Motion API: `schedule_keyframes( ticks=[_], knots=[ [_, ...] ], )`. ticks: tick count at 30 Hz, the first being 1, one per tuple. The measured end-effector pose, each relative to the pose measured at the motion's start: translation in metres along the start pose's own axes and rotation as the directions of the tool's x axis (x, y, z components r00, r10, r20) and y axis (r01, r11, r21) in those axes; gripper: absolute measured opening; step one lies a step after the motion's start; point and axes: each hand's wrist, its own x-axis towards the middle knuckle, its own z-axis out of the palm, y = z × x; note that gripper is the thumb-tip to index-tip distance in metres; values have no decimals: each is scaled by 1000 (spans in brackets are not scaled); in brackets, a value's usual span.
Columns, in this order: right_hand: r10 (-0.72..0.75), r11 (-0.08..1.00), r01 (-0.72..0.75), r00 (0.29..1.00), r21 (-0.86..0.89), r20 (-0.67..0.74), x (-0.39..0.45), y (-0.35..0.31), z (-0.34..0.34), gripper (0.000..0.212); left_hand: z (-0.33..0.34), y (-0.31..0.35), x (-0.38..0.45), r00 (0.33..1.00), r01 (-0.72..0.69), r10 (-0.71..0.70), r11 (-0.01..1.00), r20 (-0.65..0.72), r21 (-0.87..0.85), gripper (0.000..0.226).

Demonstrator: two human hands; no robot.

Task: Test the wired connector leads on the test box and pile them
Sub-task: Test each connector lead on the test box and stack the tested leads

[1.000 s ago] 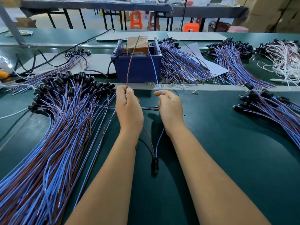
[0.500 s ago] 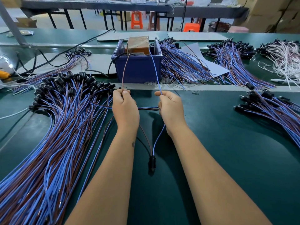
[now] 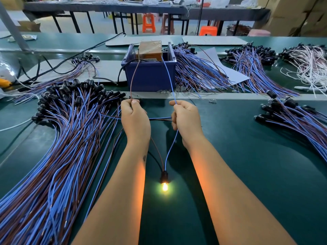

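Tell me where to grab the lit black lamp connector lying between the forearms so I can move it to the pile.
Judging by its pose, take the black lamp connector by its dark barrel, coming from above and pinching across its sides. The glowing bulb points toward the person, and the thin brown wire and blue wire leave the far end, so the barrel is the only sturdy part.

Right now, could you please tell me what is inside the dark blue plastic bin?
Inside the dark blue plastic bin stands a brown tape-wrapped test box, its top above the rim. The brown wire and blue wire reach up to it. The bin's walls hide its lower part and the floor.
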Motion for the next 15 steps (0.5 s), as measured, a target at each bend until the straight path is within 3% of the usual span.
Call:
schedule_keyframes(
  ticks=[15],
  knots=[
    [25, 999, -24, 1000, 28, -18, -2, -2, -1, 29, -1, -1, 2, 1000, 4, -4, 1000, 8, -17, 19]
  ],
)
